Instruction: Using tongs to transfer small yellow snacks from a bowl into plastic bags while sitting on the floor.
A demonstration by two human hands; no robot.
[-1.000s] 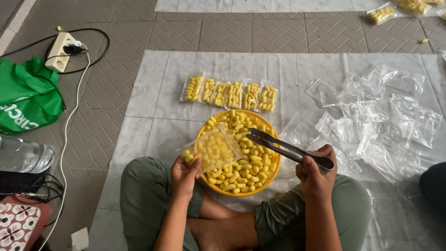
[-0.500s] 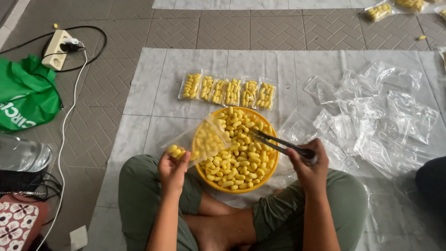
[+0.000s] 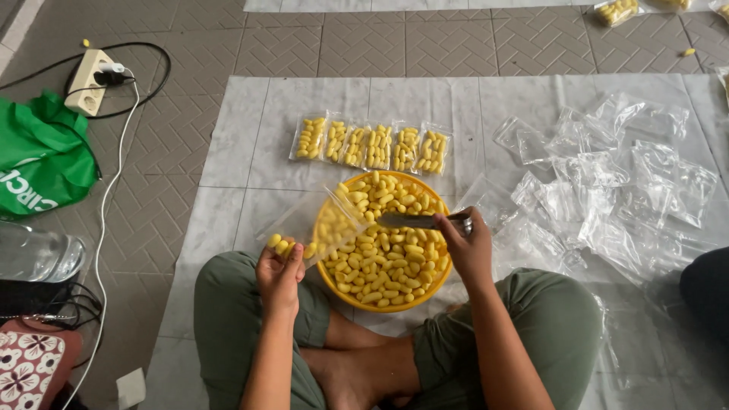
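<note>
1. Snack pieces, small, yellow and oblong, are sitting in a clear plastic bag [image 3: 315,228] that the left hand [image 3: 279,267] is pinching at its lower corner, fingers pressed together over a few pieces bunched there; the bag is tilting up over the left rim of the orange bowl [image 3: 334,282].
2. Gripping a pair of metal tongs [image 3: 421,221], the right hand [image 3: 467,247] is curling closed around the handle end, while the tips are reaching left across the bowl toward the bag's mouth; whether a piece is sitting between the tips cannot be told.
3. Risk at the bag: it is being held by one corner only, so its mouth is likely sagging, and a piece dropped from the tongs could be missing the opening and falling onto the white sheet [image 3: 250,159].
4. Risk at the bowl: it is resting against the person's crossed legs, so a shifting knee could be tipping it.
5. Counting outward: one bowl, one pair of tongs and one bag in hand are showing; five filled bags [image 3: 372,144] are lying in a row just beyond the bowl.
6. Empty clear bags [image 3: 607,175] are piling to the right, overlapping too much for counting.
</note>
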